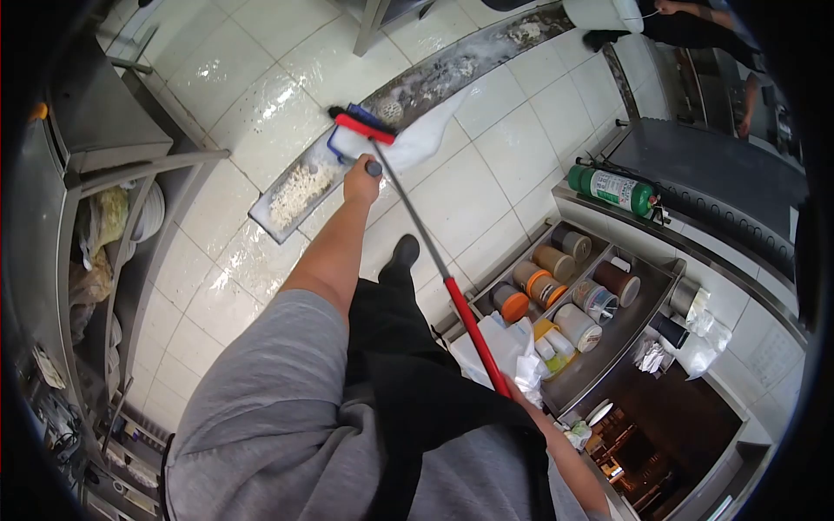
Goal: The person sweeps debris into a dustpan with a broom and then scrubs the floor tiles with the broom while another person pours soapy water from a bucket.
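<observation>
My left hand [360, 181] reaches forward and down, closed round a short grey-ended handle. That handle appears to belong to a blue-edged dustpan [334, 145], partly hidden by the broom head. Low at my right side, my right hand [519, 401] is wrapped round the long broom [473, 326], its fingers mostly hidden by the apron. The broom's grey and red pole slopes away to a red head [365, 128] with dark bristles, right at the dustpan. Beneath both runs a floor drain channel [417, 91] with murky, foamy water and pale debris [300, 195] at its near end.
Wet white tiles [234, 95] surround the channel, with suds spilled to its right. Steel shelving [122, 169] stands left. At right, a counter tray holds several jars [576, 326], beneath a green cylinder [612, 188]. Another person's hand [667, 7] tips a white bucket [604, 13] at top right.
</observation>
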The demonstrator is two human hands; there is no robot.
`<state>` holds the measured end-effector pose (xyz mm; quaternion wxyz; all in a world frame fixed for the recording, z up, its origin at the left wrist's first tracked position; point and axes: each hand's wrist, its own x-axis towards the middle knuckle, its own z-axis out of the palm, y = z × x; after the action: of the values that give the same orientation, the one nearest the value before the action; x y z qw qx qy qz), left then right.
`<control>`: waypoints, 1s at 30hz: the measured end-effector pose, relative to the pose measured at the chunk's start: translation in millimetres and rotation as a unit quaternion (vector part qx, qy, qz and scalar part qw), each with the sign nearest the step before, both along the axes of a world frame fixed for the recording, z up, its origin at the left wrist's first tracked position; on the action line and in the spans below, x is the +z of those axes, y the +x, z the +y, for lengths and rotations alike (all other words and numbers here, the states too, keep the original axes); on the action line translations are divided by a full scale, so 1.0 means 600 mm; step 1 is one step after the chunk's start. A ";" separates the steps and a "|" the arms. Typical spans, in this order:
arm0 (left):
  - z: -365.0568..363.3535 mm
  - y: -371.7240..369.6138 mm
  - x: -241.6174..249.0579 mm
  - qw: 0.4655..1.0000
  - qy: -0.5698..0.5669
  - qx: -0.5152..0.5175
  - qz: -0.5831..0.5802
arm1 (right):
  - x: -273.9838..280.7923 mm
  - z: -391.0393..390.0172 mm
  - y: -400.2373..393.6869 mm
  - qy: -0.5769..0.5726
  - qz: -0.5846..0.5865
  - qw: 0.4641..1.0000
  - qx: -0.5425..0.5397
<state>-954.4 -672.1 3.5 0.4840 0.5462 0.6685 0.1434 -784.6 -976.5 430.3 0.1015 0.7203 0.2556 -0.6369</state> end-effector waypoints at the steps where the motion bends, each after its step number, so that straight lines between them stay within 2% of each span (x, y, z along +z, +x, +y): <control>1: -0.005 -0.006 -0.001 1.000 0.009 0.023 -0.007 | 0.016 -0.007 -0.005 0.002 0.012 1.000 -0.009; 3: -0.015 -0.033 -0.006 0.999 0.025 0.034 -0.020 | 0.045 -0.018 -0.009 0.008 0.028 0.999 -0.026; 7: -0.019 -0.082 0.026 0.986 0.075 0.082 -0.123 | 0.068 -0.027 -0.008 0.024 0.026 0.998 -0.058; 9: -0.005 -0.090 0.053 0.985 0.049 0.061 -0.156 | 0.067 -0.027 -0.007 0.038 0.016 0.996 -0.074; 11: 0.020 -0.080 0.077 0.973 0.091 0.036 -0.210 | 0.057 -0.026 -0.004 0.057 0.006 0.994 -0.094; 13: 0.066 -0.046 0.165 0.971 0.069 0.026 -0.225 | 0.037 -0.024 -0.002 0.078 -0.004 0.990 -0.122; 19: 0.259 0.123 0.319 0.951 0.032 -0.017 -0.306 | -0.047 0.009 0.041 0.121 -0.038 0.970 -0.206; 21: 0.321 0.201 0.397 0.925 -0.005 0.030 -0.378 | -0.081 0.036 0.067 0.130 -0.048 0.962 -0.237; 23: 0.383 0.287 0.467 0.913 0.033 0.011 -0.407 | -0.117 0.076 0.100 0.139 -0.060 0.951 -0.269; 25: 0.461 0.375 0.480 0.912 0.134 -0.045 -0.384 | -0.148 0.120 0.129 0.144 -0.071 0.940 -0.301; 26: 0.496 0.423 0.499 0.911 0.137 -0.059 -0.385 | -0.161 0.143 0.143 0.147 -0.075 0.934 -0.318; 28: 0.549 0.512 0.541 0.893 0.298 -0.142 -0.305 | -0.187 0.188 0.167 0.150 -0.086 0.920 -0.350; 30: 0.590 0.582 0.566 0.894 0.301 -0.188 -0.276 | -0.207 0.234 0.182 0.151 -0.097 0.906 -0.385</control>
<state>-604.9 -318.3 343.1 0.4794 0.7195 0.3183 0.3888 -675.2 -836.3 306.3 -0.2367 0.8274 0.0407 -0.5076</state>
